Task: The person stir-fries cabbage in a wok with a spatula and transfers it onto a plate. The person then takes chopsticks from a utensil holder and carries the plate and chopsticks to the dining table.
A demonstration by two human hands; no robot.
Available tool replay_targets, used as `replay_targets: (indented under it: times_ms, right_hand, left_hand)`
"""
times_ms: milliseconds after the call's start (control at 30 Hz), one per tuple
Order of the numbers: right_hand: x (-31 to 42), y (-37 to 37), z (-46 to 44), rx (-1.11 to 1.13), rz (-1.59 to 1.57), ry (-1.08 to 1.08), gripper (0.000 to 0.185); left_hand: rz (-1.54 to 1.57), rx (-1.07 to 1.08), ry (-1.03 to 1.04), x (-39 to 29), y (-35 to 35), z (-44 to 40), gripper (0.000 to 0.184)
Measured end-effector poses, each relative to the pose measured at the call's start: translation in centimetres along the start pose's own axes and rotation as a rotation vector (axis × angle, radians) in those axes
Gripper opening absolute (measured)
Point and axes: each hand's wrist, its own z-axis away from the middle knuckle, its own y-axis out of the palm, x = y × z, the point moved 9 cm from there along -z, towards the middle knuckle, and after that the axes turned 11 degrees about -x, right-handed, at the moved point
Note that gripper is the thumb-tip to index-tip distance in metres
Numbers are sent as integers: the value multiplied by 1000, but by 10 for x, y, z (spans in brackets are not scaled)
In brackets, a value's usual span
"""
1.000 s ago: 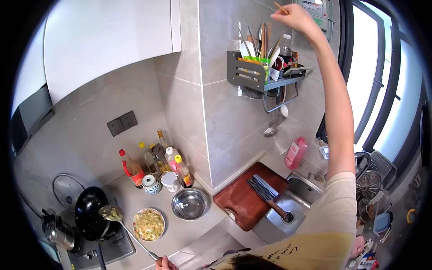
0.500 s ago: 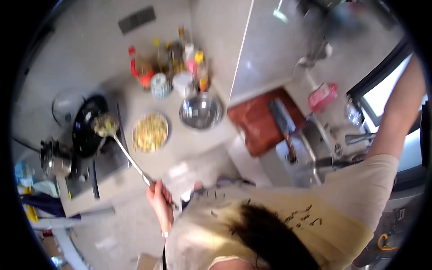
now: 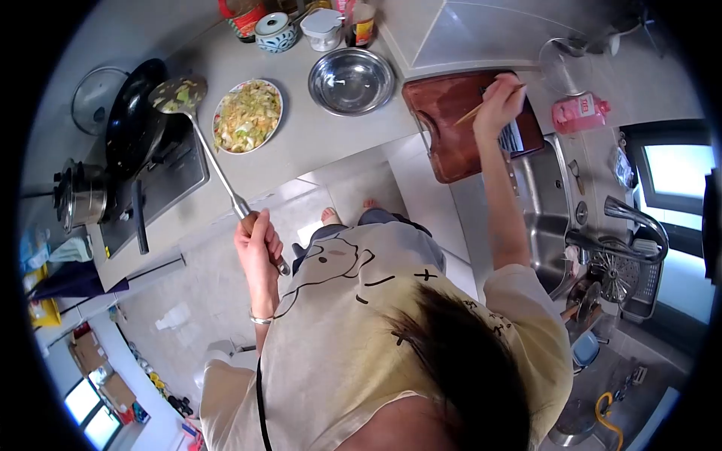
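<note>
My left hand (image 3: 258, 242) is wrapped round the wooden grip of a long-handled cooking spatula (image 3: 218, 164). Bits of chopped vegetable cling to the spatula's broad metal head, which is near the rim of the black wok (image 3: 129, 124). Beside it, an oval white plate holds a heap of chopped cooked food (image 3: 248, 116). Above the brown cutting board (image 3: 447, 146), my right hand (image 3: 499, 107) is closed on thin wooden chopsticks (image 3: 468, 116), their tips pointing left. A cleaver (image 3: 511, 138) lies on the board, partly hidden by my right wrist.
A steel bowl (image 3: 351, 83) stands between plate and board. Behind are a lidded patterned jar (image 3: 275, 32) and a white container (image 3: 323, 30). The sink (image 3: 545, 207) with its faucet (image 3: 635, 214) is at right, near a pink bottle (image 3: 580, 113). A pot (image 3: 81, 197) sits by the stove.
My right arm, stretched far right with its hand out of view before, has come in over the cutting board with chopsticks. The view has shifted. My left hand still holds the spatula.
</note>
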Motion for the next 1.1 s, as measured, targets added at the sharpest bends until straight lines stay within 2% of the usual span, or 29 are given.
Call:
replay_targets:
  times_ms: [100,200,267,333,433,533,567,667,767,867,933,1033,1100]
  right_hand:
    - [-82,-11,30,135,371,-63,23]
    - [-44,44,76,452,432,-54,22]
    - [-41,82,144,809,272,333,21]
    - [5,104,232,1120,-66,1175,12]
    - [44,122,301,1424,-101,1444,7]
    - [59,133,333,1565,-78,1435,11]
    - [61,136,337,1573,-68,1473,17]
    - [60,143,343,1673,-8,1369,18]
    - [54,144,342,1633,-24,1278,28]
    - [52,126,312,1629,132,885,39]
    - [37,100,298,1597,233,736,37]
    - [48,89,275,1130,24,814,27]
    - [49,84,269,897,-261,840,23]
  left_hand:
    - [4,9,7,2,4,-1,16]
    - [-54,28,37,-1,14,-2,12]
    - [-72,31,16,0,23,-9,12]
    - [-54,63,41,-1,36,-16,19]
    - [19,138,38,-8,49,-23,25]
    - [133,202,21,-14,55,-28,14]
    - [114,198,52,-16,51,-33,13]
    - [92,197,121,-20,45,-43,15]
    - [126,175,136,-27,41,-47,17]
    - [153,118,138,-35,34,-55,17]
    - [160,61,144,-41,25,-65,17]
    - [216,65,69,-40,22,-68,17]
    - [252,75,18,-33,24,-67,17]
